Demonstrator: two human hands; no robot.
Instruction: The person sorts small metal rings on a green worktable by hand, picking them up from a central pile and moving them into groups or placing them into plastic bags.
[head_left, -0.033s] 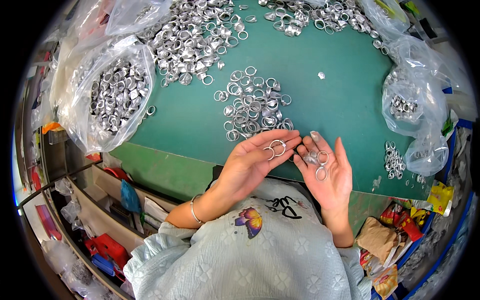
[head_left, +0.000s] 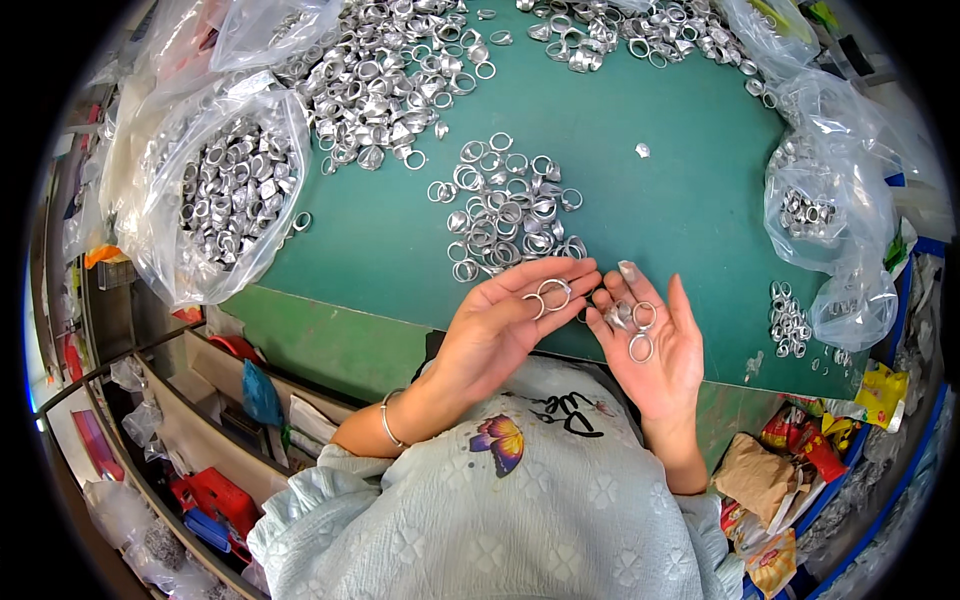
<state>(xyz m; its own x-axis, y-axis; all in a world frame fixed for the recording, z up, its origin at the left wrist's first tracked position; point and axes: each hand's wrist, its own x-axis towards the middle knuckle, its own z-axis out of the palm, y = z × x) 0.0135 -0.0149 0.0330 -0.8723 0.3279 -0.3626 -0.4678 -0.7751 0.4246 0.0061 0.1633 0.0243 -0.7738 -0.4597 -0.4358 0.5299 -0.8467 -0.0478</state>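
Note:
Both hands are raised palm up at the near edge of the green table, side by side. Two silver-coloured metal rings (head_left: 554,294) rest on the fingers of my left hand (head_left: 497,325), with its thumb against them. In my right hand (head_left: 660,365) lie several more rings (head_left: 641,347), on the palm and at the base of the slightly curled fingers. Just beyond my left fingertips is a small heap of similar rings (head_left: 507,208) on the table. One small silvery piece (head_left: 642,151) lies alone to the right of that heap.
Large ring piles (head_left: 385,80) cover the far left of the green tabletop (head_left: 640,220), with another pile (head_left: 600,35) at the far side. A clear plastic bag of rings (head_left: 235,195) stands left; another bag (head_left: 805,215) and a little ring cluster (head_left: 788,320) are right. Drawers (head_left: 210,400) sit lower left.

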